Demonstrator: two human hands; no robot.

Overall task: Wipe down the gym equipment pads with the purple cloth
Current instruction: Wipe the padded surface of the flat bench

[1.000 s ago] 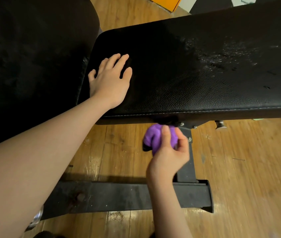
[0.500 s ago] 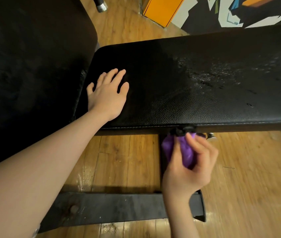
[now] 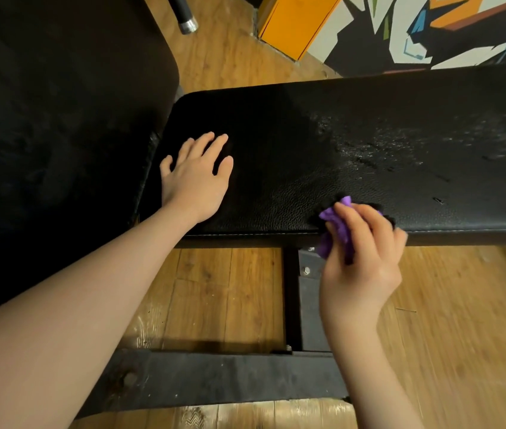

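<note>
Head view: cloth at the near edge of the bench pad, wet patch unwiped.

The bunched purple cloth [image 3: 336,226] could skid over the droplets on the bench pad [image 3: 369,144] and merely smear them, since little of it met the surface. The right hand [image 3: 361,258] had its grip curled round the cloth at the pad's near edge; the left hand [image 3: 197,178] lay flat and open-fingered on the pad, well apart.
</note>
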